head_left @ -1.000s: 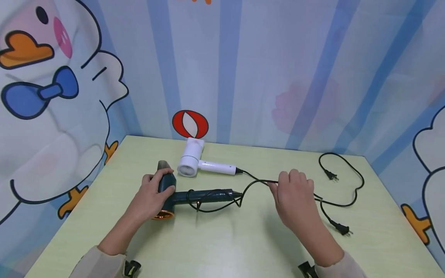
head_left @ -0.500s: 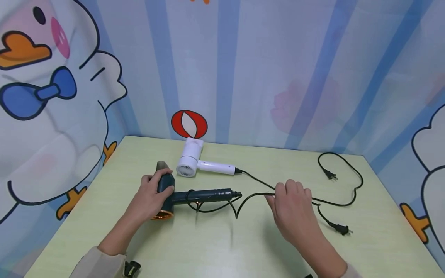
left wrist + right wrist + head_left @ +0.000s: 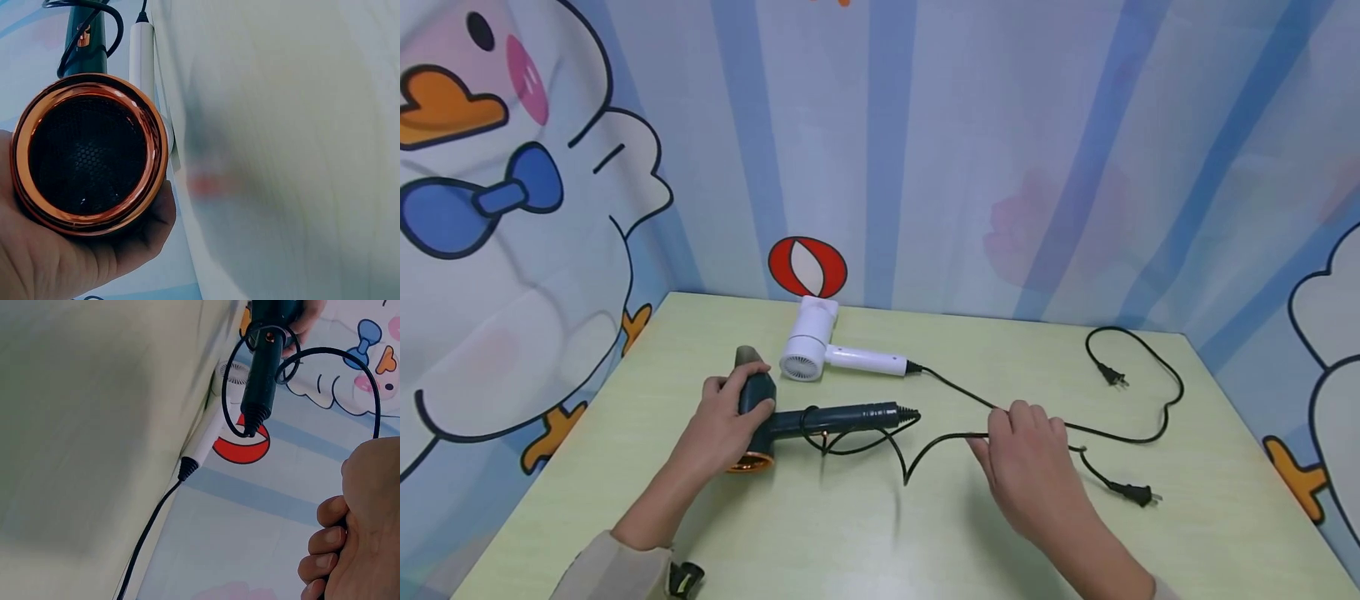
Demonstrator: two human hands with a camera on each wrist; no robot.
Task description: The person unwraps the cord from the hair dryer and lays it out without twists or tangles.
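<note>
My left hand (image 3: pixel 722 429) grips the head of a dark green hair dryer (image 3: pixel 835 421) with a copper-coloured rim (image 3: pixel 159 156), held a little above the table. The dryer's handle points right, and its black cord (image 3: pixel 951 436) loops loosely around the handle. Farther along, my right hand (image 3: pixel 1030 467) grips that cord in curled fingers (image 3: pixel 325 539). From beyond the right hand the cord runs to a black plug (image 3: pixel 1131 493) at the right. Behind the green dryer, a white hair dryer (image 3: pixel 865 360) lies on the table, untouched.
The white dryer's cord (image 3: pixel 958 389) passes behind my right hand and curves to a second plug (image 3: pixel 1111 375) at the back right. A printed cloth backdrop (image 3: pixel 947 150) stands along the far edge of the pale table (image 3: pixel 820 550).
My right hand has moved down toward me and slightly left with the cord. The cord now sags into a lower bend beside the handle, apart from the white dryer's cord. My left hand stays nearly still.
</note>
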